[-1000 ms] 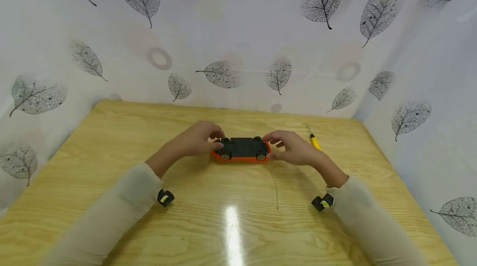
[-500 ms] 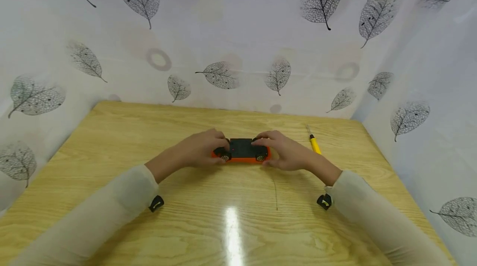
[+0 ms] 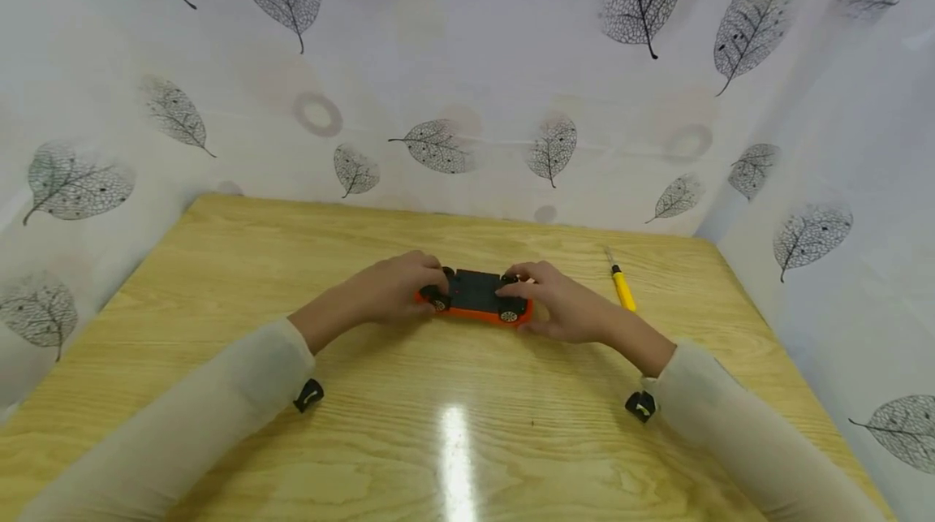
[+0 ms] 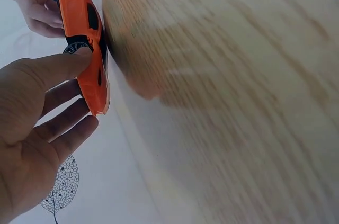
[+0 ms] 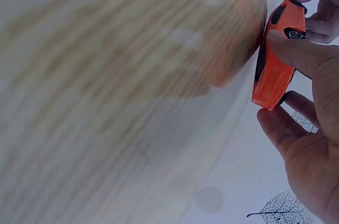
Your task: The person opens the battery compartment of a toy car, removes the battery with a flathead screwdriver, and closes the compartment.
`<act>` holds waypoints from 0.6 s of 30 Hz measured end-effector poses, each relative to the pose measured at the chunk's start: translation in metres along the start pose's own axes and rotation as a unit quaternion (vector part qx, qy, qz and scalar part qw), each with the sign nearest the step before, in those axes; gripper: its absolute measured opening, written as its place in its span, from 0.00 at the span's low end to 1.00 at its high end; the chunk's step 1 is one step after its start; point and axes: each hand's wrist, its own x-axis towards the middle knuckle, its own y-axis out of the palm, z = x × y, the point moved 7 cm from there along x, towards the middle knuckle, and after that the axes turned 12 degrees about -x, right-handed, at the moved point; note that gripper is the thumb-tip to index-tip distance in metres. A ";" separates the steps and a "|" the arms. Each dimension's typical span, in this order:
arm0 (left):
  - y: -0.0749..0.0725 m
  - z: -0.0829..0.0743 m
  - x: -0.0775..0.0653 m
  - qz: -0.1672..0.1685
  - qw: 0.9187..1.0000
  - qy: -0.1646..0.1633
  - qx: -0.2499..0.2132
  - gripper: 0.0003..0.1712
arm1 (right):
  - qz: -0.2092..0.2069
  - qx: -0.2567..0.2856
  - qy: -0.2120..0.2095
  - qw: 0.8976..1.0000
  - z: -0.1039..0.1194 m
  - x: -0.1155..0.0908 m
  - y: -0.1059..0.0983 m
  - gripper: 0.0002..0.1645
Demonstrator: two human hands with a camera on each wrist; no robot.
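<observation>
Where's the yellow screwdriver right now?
In the head view, the yellow screwdriver lies on the table, right of the upturned toy car and just beyond the right hand.

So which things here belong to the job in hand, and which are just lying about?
In the job:
upside-down orange toy car
left hand, holding one end
right hand, holding the other

Apparently just lying about:
yellow-handled screwdriver, untouched on the table

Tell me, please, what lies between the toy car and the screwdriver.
The head view shows the right grip on the toy car, then bare tabletop.
</observation>
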 end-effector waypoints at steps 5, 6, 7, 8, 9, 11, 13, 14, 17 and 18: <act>-0.002 0.007 0.003 -0.011 1.000 0.006 -0.009 0.12 | -0.002 -0.016 -0.002 1.000 0.007 -0.003 0.000 0.34; -0.003 0.009 0.004 -0.011 1.000 0.008 -0.011 0.12 | 0.000 -0.022 -0.001 1.000 0.009 -0.003 0.001 0.34; -0.003 0.011 0.005 -0.012 1.000 0.011 -0.013 0.12 | 0.000 -0.029 0.001 1.000 0.011 -0.004 0.001 0.33; -0.003 0.014 0.006 -0.012 1.000 0.014 -0.017 0.12 | 0.000 -0.033 0.002 0.999 0.014 -0.004 0.001 0.33; -0.003 0.016 0.008 -0.013 1.000 0.018 -0.020 0.12 | 0.000 -0.036 0.004 0.999 0.017 -0.005 0.001 0.32; -0.004 0.020 0.010 -0.017 0.999 0.028 -0.027 0.11 | -0.006 -0.047 0.005 0.999 0.023 -0.005 0.001 0.32; -0.005 0.024 0.012 -0.022 0.998 0.042 -0.034 0.11 | -0.010 -0.060 0.005 0.998 0.030 -0.005 0.001 0.31; -0.006 0.026 0.013 -0.025 0.998 0.049 -0.036 0.10 | -0.014 -0.064 0.002 0.998 0.034 -0.005 0.002 0.31; -0.007 0.032 0.017 -0.029 0.997 0.062 -0.041 0.09 | -0.022 -0.083 -0.008 0.996 0.041 -0.005 0.003 0.31; -0.007 0.033 0.017 -0.029 0.997 0.062 -0.042 0.09 | -0.027 -0.088 -0.013 0.996 0.043 -0.004 0.002 0.32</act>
